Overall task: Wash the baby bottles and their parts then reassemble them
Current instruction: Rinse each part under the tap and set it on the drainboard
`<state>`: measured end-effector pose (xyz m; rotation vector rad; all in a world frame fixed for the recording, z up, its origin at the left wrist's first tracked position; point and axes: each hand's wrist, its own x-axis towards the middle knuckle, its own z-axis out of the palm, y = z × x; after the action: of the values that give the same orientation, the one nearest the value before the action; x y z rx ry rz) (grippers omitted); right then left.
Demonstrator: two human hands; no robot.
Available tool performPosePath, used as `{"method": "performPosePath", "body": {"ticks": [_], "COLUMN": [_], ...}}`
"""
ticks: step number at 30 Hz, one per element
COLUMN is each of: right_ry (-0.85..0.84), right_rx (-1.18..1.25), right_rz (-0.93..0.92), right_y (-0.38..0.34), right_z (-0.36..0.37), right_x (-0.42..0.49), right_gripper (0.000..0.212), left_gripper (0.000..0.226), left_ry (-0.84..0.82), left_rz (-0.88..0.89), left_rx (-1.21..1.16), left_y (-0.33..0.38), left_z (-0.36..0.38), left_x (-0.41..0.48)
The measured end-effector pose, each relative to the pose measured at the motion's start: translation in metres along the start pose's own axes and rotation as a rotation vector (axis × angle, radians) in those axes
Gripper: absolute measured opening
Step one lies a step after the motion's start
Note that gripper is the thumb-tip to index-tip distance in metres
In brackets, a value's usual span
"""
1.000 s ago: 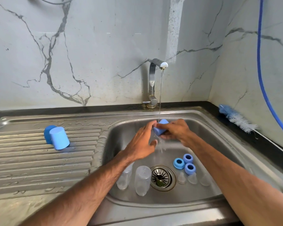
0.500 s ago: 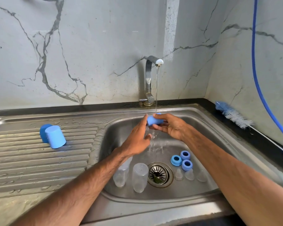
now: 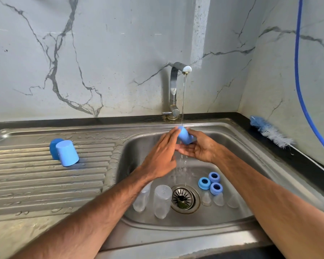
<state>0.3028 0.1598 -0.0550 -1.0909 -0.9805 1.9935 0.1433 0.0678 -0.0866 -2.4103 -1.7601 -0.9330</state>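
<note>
On the ribbed, wet drainboard at the left, a light blue cap stands mouth down, with a darker blue cap touching it from behind. The left hand reaches over the steel sink. Its grip is apart, the fingers fairly straight, and the fingertips rest against the left side of a blue bottle cap held above the basin. Below the left forearm, two clear bottles stand mouth down on the basin floor: one partly hidden by the arm, the other just left of the drain strainer.

The faucet rises from the back rim, and a thin stream of water falls from it onto the top of the tilted cap, then drips off under the hands towards the drain. The right hand lies palm up beneath the cap, its grip clamped on it, the thumb at the cap's right side and the fingers cupped under it.

Right of the drain, three blue collar rings sit clustered and touching. In front of them, three clear nipples stand in a row. Further right, a bottle brush with blue and white bristles lies on the dark counter beside the sink, and a blue hose hangs down the marble wall.
</note>
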Motion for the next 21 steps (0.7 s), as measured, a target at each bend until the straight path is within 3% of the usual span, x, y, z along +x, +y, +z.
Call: {"method": "performPosePath", "body": {"ticks": [2,5,7,11,14,18,21], "right_ry": [0.067,0.249,0.298,0.4,0.401,0.441,0.386], "right_rx": [-0.125,-0.739,-0.946,-0.92,-1.082,-1.015,-1.141], "right_rz": [-0.16,-0.397,-0.518,-0.732,-0.725,-0.797,-0.74], "right_y": [0.002,0.012,0.012,0.001,0.008,0.003,0.006], "right_z": [-0.005,-0.008,0.002,0.014,0.01,0.007,0.007], "right_x": [0.004,0.012,0.011,0.006,0.006,0.003,0.001], "right_gripper": [0.043,0.047,0.052,0.053,0.054,0.045,0.039], "left_gripper": [0.072,0.054,0.048,0.045,0.042,0.043,0.049], "left_ry": [0.078,0.095,0.05,-0.005,-0.026,-0.023,-0.014], "left_rz": [-0.053,-0.226,-0.301,-0.319,-0.321,-0.317,-0.31], "left_rx": [0.066,0.067,0.066,0.088,0.084,0.08,0.07], "left_y": [-0.005,-0.009,-0.009,-0.009,-0.008,-0.011,-0.012], "left_z": [-0.004,-0.007,-0.007,-0.006,-0.005,-0.003,-0.001], "left_x": [-0.003,-0.006,-0.007,-0.007,-0.008,-0.008,-0.007]}}
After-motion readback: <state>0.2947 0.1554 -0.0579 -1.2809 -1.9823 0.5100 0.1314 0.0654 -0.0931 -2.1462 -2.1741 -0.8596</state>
